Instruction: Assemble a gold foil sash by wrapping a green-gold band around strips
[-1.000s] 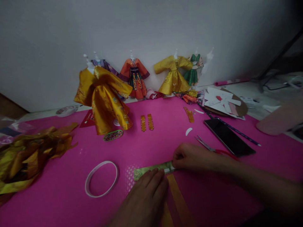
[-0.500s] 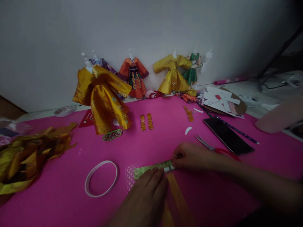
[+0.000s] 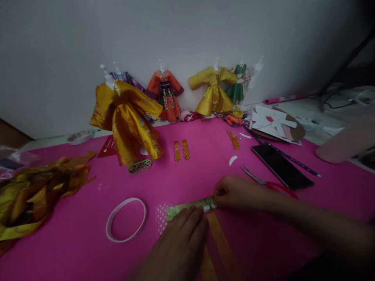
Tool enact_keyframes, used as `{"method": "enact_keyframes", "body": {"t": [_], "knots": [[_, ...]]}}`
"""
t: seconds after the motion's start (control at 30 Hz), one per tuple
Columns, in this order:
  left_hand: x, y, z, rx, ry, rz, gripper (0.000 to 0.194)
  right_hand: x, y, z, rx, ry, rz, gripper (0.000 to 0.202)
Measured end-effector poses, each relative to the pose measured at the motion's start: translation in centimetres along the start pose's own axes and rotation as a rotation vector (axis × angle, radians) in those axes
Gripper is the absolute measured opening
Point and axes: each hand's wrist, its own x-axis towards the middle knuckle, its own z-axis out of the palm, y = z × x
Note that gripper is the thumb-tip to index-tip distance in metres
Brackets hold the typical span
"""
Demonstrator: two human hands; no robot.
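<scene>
A pale green fabric strip (image 3: 172, 212) with a flower pattern lies on the pink table surface (image 3: 73, 226), a white piece showing along its lower edge. My left hand (image 3: 182, 236) rests flat over the strip's middle with fingers stretched out, covering part of it. At the strip's right end, my right hand (image 3: 234, 192) is closed, thumb and fingers pinched on the cloth; the fingertips are partly hidden. Below the strip, orange-gold ribbons (image 3: 221, 240) run toward me, one partly behind my left hand. Beneath the strip's left end lies a white-dotted patch (image 3: 161, 218).
Red-handled scissors (image 3: 254, 176) and a phone (image 3: 283, 166) lie beyond my right arm. A white ring (image 3: 109, 224) sits left of my hands, near gold fabric scraps (image 3: 43, 191). Doll-size robes, including a gold one (image 3: 129, 117), stand along the wall. Two beaded gold strips (image 3: 185, 149) lie mid-table.
</scene>
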Motion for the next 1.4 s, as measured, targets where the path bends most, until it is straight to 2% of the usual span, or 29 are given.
{"method": "enact_keyframes", "body": {"t": [0.57, 0.9, 1.13, 1.3, 1.4], "knots": [[0.9, 0.1, -0.5, 0.0, 0.01, -0.011, 0.041, 0.0, -0.3, 0.3, -0.038, 0.064, -0.015, 0.014], [0.8, 0.3, 0.0, -0.023, 0.018, -0.033, 0.042, 0.2, -0.2, 0.5, -0.062, 0.081, -0.009, 0.013], [1.2, 0.4, -0.4, -0.076, 0.069, -0.082, 0.03, 0.1, -0.4, 0.5, -0.092, 0.104, 0.013, 0.012], [1.0, 0.4, -0.5, -0.099, 0.059, -0.107, 0.032, -0.2, -0.5, 0.1, -0.077, 0.1, 0.022, 0.009], [0.9, 0.3, -0.4, -0.099, 0.014, -0.101, 0.032, -0.3, -0.3, 0.0, -0.051, 0.108, 0.009, 0.009]]}}
